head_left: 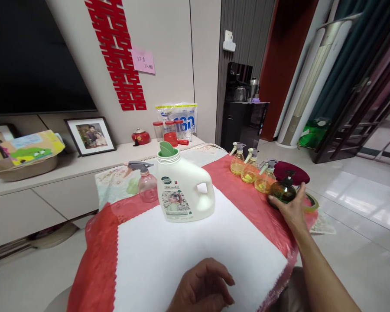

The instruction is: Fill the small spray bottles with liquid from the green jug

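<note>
My right hand (292, 210) reaches to the right edge of the table, its thumb and fingers around a dark green pump bottle (283, 190). Near the front edge, my left hand (203, 288) hovers over the white cloth (188, 255) with curled fingers apart and nothing in them. A large white jug (185, 190) with a green piece (167, 149) in its open mouth stands on the cloth's far part. Left of it is a clear pinkish spray bottle (147, 186). Several pump bottles with yellow liquid (264, 180) form a row beside the dark bottle.
Red plastic sheeting (100, 242) covers the table under the cloth. A roll of tape (312, 202) lies at the right edge, by a dark red stool (295, 172). Behind, a cabinet (123, 157) holds red-lidded jars (158, 131), a red pot (141, 137) and a framed photo (91, 136).
</note>
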A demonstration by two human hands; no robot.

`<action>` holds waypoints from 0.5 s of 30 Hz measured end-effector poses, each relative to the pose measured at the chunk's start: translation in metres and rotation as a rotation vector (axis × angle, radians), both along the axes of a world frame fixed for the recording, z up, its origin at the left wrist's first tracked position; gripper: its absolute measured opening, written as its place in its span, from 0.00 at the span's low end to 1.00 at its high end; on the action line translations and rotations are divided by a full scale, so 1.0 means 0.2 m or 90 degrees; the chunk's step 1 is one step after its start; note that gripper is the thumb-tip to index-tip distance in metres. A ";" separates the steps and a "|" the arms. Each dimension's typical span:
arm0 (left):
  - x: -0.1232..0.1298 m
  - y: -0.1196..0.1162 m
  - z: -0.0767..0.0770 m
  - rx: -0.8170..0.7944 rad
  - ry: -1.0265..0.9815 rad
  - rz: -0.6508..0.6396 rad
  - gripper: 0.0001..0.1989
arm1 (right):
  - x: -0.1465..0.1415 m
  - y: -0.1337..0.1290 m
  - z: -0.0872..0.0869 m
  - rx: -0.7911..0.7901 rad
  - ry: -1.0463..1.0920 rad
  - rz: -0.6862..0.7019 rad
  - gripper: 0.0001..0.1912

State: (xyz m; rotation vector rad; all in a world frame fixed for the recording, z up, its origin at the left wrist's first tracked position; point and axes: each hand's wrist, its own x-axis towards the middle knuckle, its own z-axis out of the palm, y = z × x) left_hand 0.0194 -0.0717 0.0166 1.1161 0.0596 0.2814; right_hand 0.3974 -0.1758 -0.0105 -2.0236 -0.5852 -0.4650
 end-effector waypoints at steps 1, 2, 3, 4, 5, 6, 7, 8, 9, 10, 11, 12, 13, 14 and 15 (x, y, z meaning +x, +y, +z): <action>0.00 0.00 0.00 -0.003 0.003 0.003 0.16 | 0.00 0.01 0.00 0.004 0.010 -0.006 0.73; 0.00 0.00 0.00 -0.009 0.006 0.006 0.16 | -0.01 0.01 0.00 0.008 0.021 -0.010 0.73; 0.00 0.00 0.00 -0.015 0.010 0.009 0.16 | -0.02 0.02 0.00 0.011 0.032 -0.015 0.72; 0.00 0.00 -0.01 -0.021 0.013 0.011 0.16 | -0.03 0.02 0.00 0.013 0.041 -0.020 0.72; 0.00 0.00 -0.01 -0.027 0.019 0.013 0.16 | -0.04 0.02 0.01 0.016 0.048 -0.024 0.72; -0.01 0.00 -0.02 -0.032 0.023 0.011 0.16 | -0.05 0.02 0.02 0.019 0.053 -0.027 0.71; -0.01 0.00 -0.02 -0.038 0.024 0.010 0.16 | -0.07 0.03 0.03 0.023 0.057 -0.026 0.71; -0.01 -0.01 -0.02 -0.044 0.024 0.014 0.16 | -0.09 0.03 0.05 0.028 0.057 -0.023 0.71; -0.01 -0.01 -0.02 -0.051 0.026 0.021 0.16 | -0.12 0.03 0.06 0.034 0.054 -0.017 0.70; -0.01 -0.01 -0.02 -0.059 0.028 0.036 0.16 | -0.15 0.03 0.08 0.040 0.048 -0.010 0.70; -0.01 -0.01 -0.02 -0.063 0.032 0.053 0.16 | -0.18 0.04 0.10 0.047 0.041 0.000 0.69; -0.01 -0.02 -0.02 -0.063 0.038 0.074 0.17 | -0.22 0.04 0.12 0.054 0.034 0.014 0.68; -0.01 -0.02 -0.02 -0.059 0.047 0.094 0.17 | -0.26 0.04 0.13 0.060 0.027 0.033 0.67; -0.01 -0.01 -0.03 -0.049 0.054 0.113 0.18 | -0.31 0.04 0.15 0.063 0.020 0.059 0.66; -0.01 -0.01 -0.04 -0.035 0.065 0.134 0.19 | -0.37 0.05 0.16 0.063 0.015 0.094 0.65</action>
